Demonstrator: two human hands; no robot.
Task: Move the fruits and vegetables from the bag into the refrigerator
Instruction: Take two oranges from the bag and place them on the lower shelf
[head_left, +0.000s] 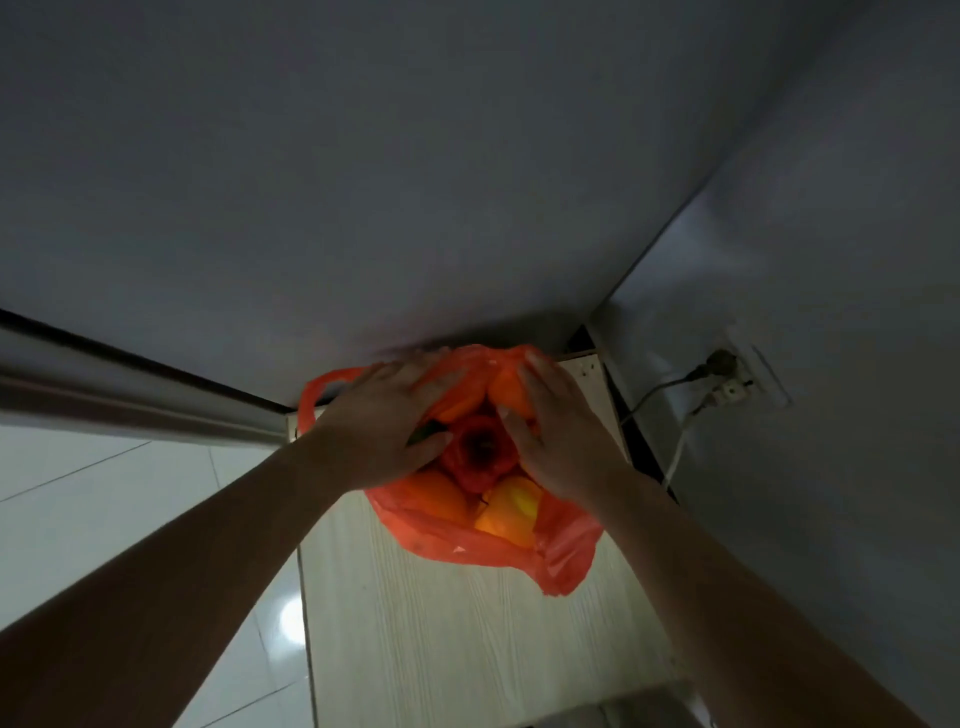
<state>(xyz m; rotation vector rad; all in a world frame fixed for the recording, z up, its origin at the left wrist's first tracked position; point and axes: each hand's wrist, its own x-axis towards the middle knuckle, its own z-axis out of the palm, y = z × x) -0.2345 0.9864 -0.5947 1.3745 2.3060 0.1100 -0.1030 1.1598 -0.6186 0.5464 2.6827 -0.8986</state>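
Observation:
A red-orange plastic bag (561, 556) sits open on a pale wooden table (467, 634), against the wall. Inside it I see a red bell pepper (480, 454) in the middle, a yellow pepper (511, 512) nearer me, an orange one (436, 493) at the lower left and another orange one (506, 392) at the far side. Something dark green (428, 431) shows by my left thumb. My left hand (384, 415) lies on the bag's left rim with its fingers spread. My right hand (556, 431) lies on the right rim, fingers over the far orange pepper.
A grey wall fills the upper view. A silvery metal edge (130, 395) runs along the left, over a glossy white tiled floor (104, 499). On the right wall a socket (737, 384) holds plugs, and their cables (680, 447) hang down beside the table.

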